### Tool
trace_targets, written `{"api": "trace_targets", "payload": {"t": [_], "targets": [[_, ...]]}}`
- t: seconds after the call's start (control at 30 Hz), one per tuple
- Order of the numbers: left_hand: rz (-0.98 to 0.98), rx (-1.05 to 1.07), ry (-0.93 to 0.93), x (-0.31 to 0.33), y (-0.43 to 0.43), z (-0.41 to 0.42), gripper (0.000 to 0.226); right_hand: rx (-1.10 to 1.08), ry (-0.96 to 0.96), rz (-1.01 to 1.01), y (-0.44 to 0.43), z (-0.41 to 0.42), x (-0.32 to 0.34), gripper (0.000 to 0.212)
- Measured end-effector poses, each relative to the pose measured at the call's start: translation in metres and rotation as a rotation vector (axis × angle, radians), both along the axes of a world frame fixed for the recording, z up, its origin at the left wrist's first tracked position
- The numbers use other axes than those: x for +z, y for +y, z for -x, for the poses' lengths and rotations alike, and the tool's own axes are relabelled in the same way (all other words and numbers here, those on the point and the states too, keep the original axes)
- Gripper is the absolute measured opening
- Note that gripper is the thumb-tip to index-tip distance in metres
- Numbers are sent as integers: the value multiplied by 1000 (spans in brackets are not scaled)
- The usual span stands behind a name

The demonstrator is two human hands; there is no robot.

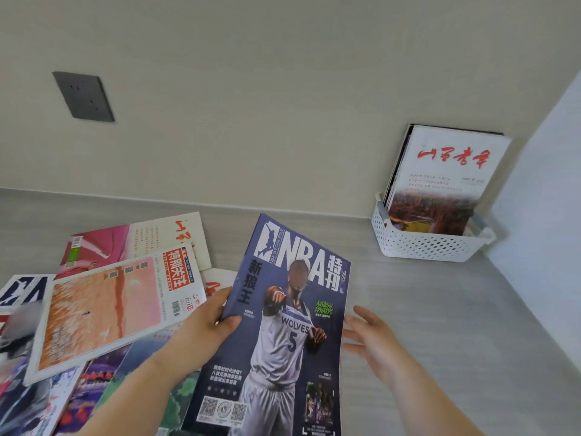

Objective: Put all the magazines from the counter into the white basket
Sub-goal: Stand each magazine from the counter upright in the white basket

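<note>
My left hand [210, 325] grips the left edge of a dark blue NBA magazine [283, 328], thumb on the cover, lifting it off the pile. My right hand [369, 336] is open with spread fingers just beside the magazine's right edge. Several more magazines lie in a loose pile on the left of the counter, topped by an orange-and-white one [107, 309] and a pink-and-white one [132, 243]. The white perforated basket [421, 243] stands at the back right corner. A white magazine with red script [446, 177] stands upright in it, with others behind.
The grey counter [424, 309] runs back to a beige wall. A pale side wall [540, 190] closes off the right, right next to the basket. A dark wall socket [83, 96] sits at the upper left.
</note>
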State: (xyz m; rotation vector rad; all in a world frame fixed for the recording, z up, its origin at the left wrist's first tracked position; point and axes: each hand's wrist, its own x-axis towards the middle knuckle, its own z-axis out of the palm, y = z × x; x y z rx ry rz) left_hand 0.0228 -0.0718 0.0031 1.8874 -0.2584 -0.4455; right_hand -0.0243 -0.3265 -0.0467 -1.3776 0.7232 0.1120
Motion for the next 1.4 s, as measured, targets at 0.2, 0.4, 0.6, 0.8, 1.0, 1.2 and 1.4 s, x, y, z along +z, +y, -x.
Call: {"api": "trace_targets", "payload": {"t": [0.2, 0.4, 0.6, 0.8, 1.0, 1.2, 1.4], "targets": [[29, -30, -75, 21, -47, -8, 41, 152, -70, 70, -51, 1, 30, 22], [-39, -82, -239, 54, -116, -36, 39, 72, -170, 230, -120, -12, 82, 20], [-22, 31, -331, 87, -195, -83, 32, 20, -311, 439, -196, -37, 135, 17], [-27, 63, -479, 119, -276, -129, 19, -184, -481, 532, -268, -74, 175, 15], [-70, 113, -513, 134, -338, -164, 16, -300, -614, 581, -317, -103, 190, 19], [-112, 92, -435, 108, -371, -176, 18, -297, -590, 589, -347, -119, 169, 27], [-223, 68, -362, 75, -382, -177, 16, -277, -483, 535, -366, -126, 128, 20]]}}
